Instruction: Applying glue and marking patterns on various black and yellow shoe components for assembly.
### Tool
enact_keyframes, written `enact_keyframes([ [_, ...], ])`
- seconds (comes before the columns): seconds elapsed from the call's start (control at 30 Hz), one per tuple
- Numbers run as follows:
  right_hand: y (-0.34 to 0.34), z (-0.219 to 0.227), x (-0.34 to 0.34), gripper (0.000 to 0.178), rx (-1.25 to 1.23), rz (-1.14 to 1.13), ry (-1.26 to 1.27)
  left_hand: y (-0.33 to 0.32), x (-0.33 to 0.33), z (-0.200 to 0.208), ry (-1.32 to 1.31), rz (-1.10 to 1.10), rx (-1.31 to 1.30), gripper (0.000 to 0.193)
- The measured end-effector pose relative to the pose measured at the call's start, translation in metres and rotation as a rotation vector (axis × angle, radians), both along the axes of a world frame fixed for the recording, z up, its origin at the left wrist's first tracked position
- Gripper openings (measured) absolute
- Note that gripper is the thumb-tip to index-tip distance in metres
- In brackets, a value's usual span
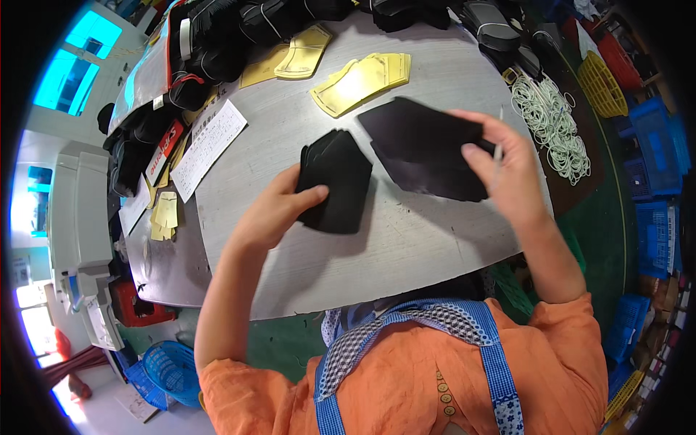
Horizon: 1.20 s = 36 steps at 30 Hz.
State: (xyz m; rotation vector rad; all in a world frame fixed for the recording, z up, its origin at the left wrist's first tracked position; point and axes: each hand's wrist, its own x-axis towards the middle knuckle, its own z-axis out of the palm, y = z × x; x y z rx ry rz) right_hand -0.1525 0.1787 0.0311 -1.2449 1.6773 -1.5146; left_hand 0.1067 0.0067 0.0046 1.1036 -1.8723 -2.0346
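Observation:
My left hand [272, 210] is closed on a thick stack of black cut pieces [337, 185], thumb on top, held over the grey table [406, 239]. To the right, my right hand [507, 163] grips more black cut pieces [424, 148] by their right edge. These look like thin sheet material and fan apart slightly at the left. A slim silver, pen-like tool [499, 163] also sticks out among the right hand's fingers. A gap separates the two black bundles. Beyond them lie yellow shaped templates [362, 80] in an overlapping pile.
More yellow templates [303, 52] lie at the back. Bundled black pieces [264, 22] line the far edge. A printed sheet [210, 145] rests at the left. Pale green bands or cords [554, 127] heap at the right. Blue crates [656, 152] stand further right.

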Motion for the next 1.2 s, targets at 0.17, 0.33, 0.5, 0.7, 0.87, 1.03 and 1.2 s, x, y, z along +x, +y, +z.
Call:
enact_keyframes([
  [0.17, 0.000, -0.027, -0.049, 0.041, 0.250, -0.081, 0.516, -0.024, 0.013, 0.031, -0.497, -0.363, -0.479, 0.042],
  [0.33, -0.125, -0.013, -0.077, 0.051, 0.020, 0.065, 0.594, -0.047, -0.032, 0.034, -0.344, -0.199, -1.095, 0.044],
  [0.5, -0.204, -0.007, -0.067, 0.063, 0.657, 0.386, 1.028, -0.093, -0.113, -0.010, -0.135, -0.229, -1.260, 0.056],
  [0.7, -0.157, -0.024, -0.080, 0.050, 0.374, 0.410, 0.778, -0.106, -0.146, 0.017, -0.267, -0.509, -1.126, 0.047],
  [0.87, -0.114, 0.003, -0.081, 0.032, -0.149, -0.043, 1.052, -0.105, -0.172, 0.022, 0.189, -0.131, -1.512, 0.029],
  [1.03, -0.083, -0.028, -0.106, 0.034, 0.014, 0.133, 0.795, -0.122, -0.152, -0.015, 0.048, -0.263, -1.753, 0.041],
  [1.2, -0.094, -0.041, -0.129, 0.030, 0.032, -0.019, 0.677, -0.099, -0.153, -0.010, -0.013, -0.182, -1.436, 0.039],
])
